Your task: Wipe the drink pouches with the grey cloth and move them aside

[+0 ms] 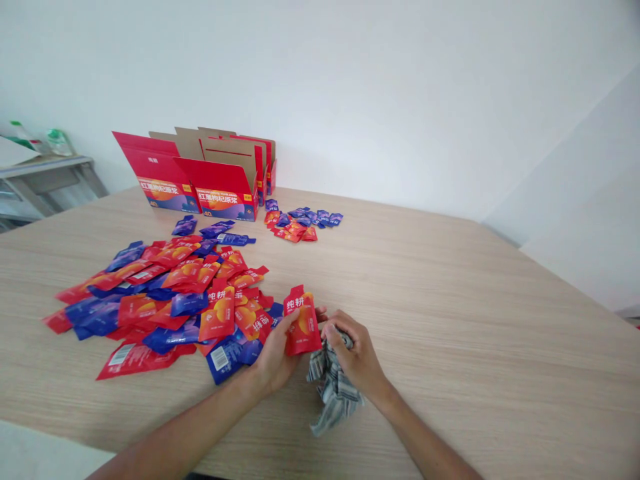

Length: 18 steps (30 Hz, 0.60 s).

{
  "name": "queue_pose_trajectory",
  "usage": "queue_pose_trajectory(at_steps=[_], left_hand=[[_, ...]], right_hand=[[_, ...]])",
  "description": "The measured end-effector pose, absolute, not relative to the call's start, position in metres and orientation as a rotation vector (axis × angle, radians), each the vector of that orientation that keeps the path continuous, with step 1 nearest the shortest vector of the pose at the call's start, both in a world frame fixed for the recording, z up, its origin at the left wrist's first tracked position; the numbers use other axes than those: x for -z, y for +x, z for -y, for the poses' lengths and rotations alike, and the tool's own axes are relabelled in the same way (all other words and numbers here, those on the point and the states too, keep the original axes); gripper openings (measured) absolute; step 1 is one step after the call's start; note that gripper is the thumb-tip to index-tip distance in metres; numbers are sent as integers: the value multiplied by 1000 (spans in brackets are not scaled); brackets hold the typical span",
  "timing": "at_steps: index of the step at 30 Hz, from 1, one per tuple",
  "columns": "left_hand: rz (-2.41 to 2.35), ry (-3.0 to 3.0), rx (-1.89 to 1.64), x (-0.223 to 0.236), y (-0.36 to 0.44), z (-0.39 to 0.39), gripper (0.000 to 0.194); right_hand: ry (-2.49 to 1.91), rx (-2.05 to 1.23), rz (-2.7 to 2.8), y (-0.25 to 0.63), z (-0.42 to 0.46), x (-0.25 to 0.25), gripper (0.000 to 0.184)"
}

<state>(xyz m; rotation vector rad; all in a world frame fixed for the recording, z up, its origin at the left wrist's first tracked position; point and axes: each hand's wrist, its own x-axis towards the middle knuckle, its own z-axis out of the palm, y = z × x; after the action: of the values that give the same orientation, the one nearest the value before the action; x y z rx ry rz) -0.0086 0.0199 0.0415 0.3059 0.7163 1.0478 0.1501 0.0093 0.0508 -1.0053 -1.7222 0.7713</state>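
Note:
My left hand point(275, 357) is closed on a red pouch point(301, 322) with orange print, held upright just above the wooden table point(450, 320). My right hand point(353, 353) is closed on a grey striped cloth point(333, 393), bunched against the pouch's right edge. The cloth hangs down onto the tabletop. A large pile of red and blue pouches point(165, 297) lies just left of my left hand.
A smaller heap of pouches point(300, 223) lies farther back. Open red cardboard boxes point(210, 180) stand at the table's far edge near the white wall. A grey shelf point(45, 180) with bottles is at far left.

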Motion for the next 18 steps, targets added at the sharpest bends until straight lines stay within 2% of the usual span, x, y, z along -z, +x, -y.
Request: queue_pose_trajectory(at_steps=[6, 13, 18], left_hand=[[-941, 297, -1009, -37, -5, -21, 29], [-732, 691, -1000, -19, 5, 1, 67], [-779, 649, -1158, -10, 3, -1, 62]], right_hand=[[-980, -560, 1581, 160, -11, -55, 36], [-940, -421, 1909, 143, -1, -45, 4], [-926, -480, 2038, 134, 6, -38, 10]])
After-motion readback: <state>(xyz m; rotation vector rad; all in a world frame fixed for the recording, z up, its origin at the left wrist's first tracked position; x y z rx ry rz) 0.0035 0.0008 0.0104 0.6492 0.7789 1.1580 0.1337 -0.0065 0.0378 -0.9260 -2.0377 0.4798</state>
